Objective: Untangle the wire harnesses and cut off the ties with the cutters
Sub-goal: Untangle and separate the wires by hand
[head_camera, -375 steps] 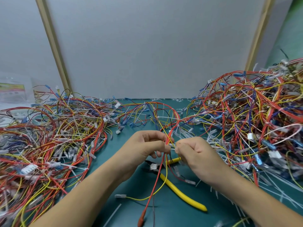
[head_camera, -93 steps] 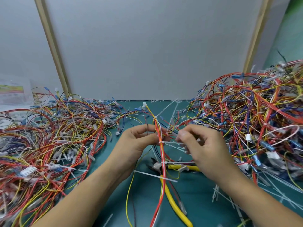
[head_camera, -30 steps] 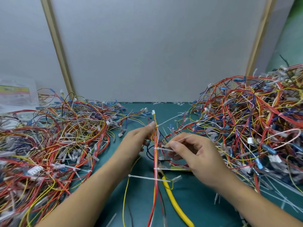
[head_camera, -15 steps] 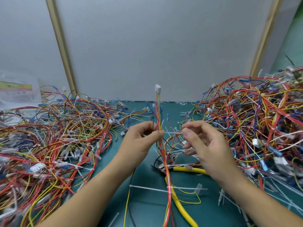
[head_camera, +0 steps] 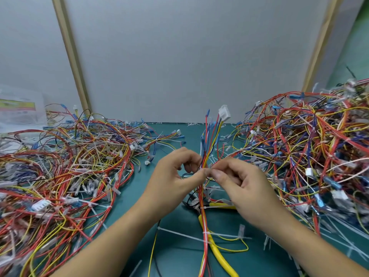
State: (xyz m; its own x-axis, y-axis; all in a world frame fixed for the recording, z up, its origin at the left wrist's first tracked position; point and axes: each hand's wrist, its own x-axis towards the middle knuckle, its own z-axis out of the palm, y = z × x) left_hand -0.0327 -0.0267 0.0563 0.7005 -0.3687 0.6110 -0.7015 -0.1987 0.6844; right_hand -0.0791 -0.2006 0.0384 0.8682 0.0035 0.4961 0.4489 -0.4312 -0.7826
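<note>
Right hand (head_camera: 239, 186) now against left hand (head_camera: 175, 176); thin multicoloured harness (head_camera: 207, 152) upright between

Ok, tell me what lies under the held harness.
Yellow-handled cutters lie on the green mat beneath the harness. Their head is hidden among wires, and the right hand covers one handle's end.
</note>
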